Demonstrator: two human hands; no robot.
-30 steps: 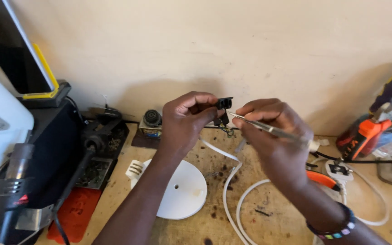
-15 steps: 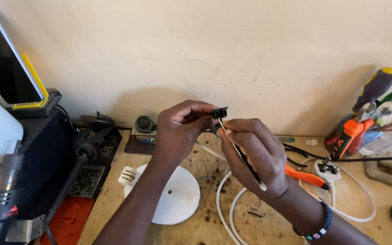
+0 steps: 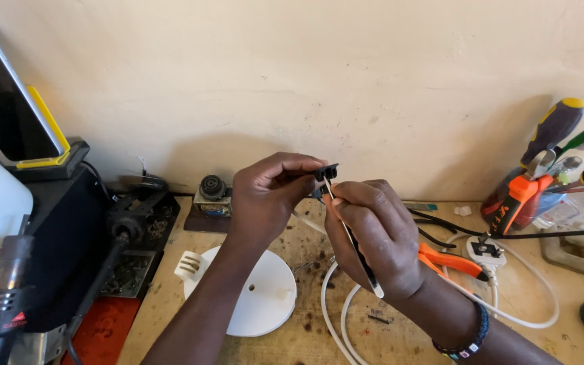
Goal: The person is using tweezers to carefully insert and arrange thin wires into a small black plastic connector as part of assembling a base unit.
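My left hand pinches a small black component between thumb and fingers, held up above the wooden bench. My right hand grips a thin pair of tweezers, whose tip touches the black component from below. A white cable hangs from under the hands and loops on the bench. The part of the component inside my left fingers is hidden.
A round white disc lies below my left forearm. Orange-handled pliers and a white plug lie at the right, with screwdrivers in a holder behind. A black machine and heat gun stand at the left.
My right hand has turned the tweezers from lying sideways to pointing up at the black component. Both hands sit slightly lower and further right in view.
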